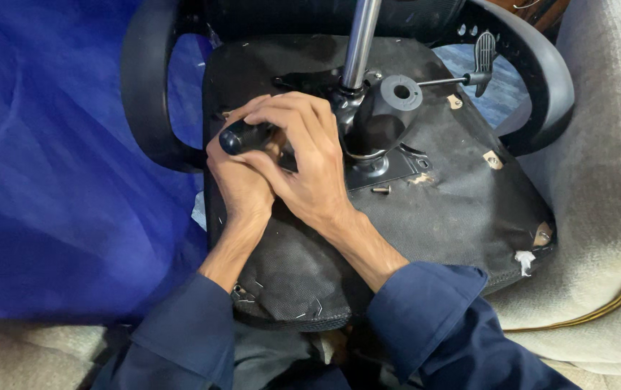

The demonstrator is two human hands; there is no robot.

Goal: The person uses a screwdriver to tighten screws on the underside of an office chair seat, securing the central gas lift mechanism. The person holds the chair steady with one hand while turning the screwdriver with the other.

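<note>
Black tool handle (242, 137) clasped in left hand (242, 180), right hand (310, 162) wrapped over it, above seat underside (433, 217)

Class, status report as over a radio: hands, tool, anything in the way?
Both hands, left and right, wrapped on black tool handle. Working at chair-base plate. Loose bolt beside plate, gas cylinder close behind.

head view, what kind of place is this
Likely a makeshift repair spot on a floor, not a proper workshop: an upturned office chair lies on beige carpet, a blue sheet beside it, both hands on a black tool handle.
</note>
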